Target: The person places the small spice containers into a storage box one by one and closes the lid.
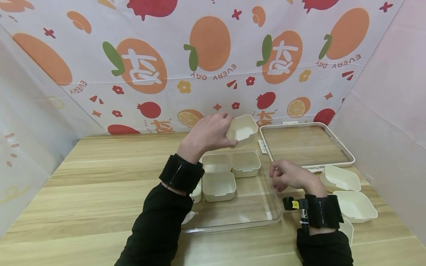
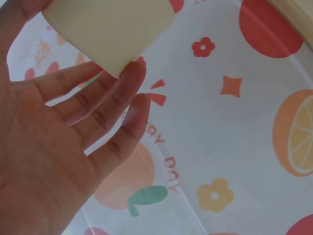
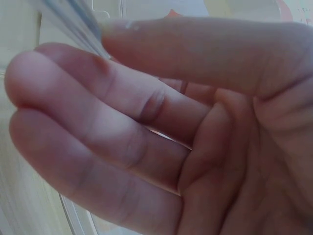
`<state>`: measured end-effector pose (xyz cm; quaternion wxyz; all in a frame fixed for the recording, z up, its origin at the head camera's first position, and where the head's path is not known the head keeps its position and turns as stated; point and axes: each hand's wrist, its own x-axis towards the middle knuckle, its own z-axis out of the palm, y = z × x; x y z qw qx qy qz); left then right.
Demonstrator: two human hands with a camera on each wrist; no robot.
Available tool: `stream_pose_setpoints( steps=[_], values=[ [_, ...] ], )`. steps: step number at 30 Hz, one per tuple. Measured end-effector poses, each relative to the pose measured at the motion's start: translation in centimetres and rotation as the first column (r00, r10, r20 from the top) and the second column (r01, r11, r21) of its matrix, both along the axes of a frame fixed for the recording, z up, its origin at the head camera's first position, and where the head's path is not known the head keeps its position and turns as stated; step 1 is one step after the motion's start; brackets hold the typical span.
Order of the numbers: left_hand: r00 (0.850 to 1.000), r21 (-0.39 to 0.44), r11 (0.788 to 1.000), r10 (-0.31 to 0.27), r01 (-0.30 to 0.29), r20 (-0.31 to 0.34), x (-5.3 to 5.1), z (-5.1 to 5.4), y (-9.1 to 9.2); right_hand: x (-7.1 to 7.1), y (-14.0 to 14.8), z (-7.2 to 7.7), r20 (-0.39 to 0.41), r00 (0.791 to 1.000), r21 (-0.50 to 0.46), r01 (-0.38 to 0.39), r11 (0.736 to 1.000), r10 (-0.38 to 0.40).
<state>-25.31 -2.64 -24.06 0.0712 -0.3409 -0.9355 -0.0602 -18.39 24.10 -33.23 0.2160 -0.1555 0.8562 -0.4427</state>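
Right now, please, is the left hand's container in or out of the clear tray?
Out; the left hand holds the container aloft, the clear tray lower down.

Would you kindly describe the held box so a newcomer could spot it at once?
Find the clear tray on the wooden table. Near its far side, the left hand grips a cream box. Unlike the similar boxes in the tray and to its right, this one is held in the air.
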Motion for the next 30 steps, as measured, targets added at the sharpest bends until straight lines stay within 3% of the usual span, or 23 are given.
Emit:
stream_pose_setpoints(
  steps=[12, 21, 30],
  values=[
    [0.993, -0.063, 0.994, -0.097, 0.093, -0.061, 1.7, -0.5, 1.0, -0.2, 0.0, -0.1, 0.002, 1.0, 0.011, 0.006, 1.0, -0.006],
    [0.985, -0.077, 0.983, -0.171, 0.167, -0.04, 2.7, -1.2, 1.5, 0.1, 0.1, -0.2, 0.013, 1.0, -0.027, -0.001, 1.0, 0.001],
    [0.984, -0.081, 0.981, -0.178, 0.178, 0.003, 3.3, -2.0, 1.7, -0.1, 0.1, -0.3, 0.006, 1.0, -0.018, -0.01, 1.0, 0.01]
  ],
)
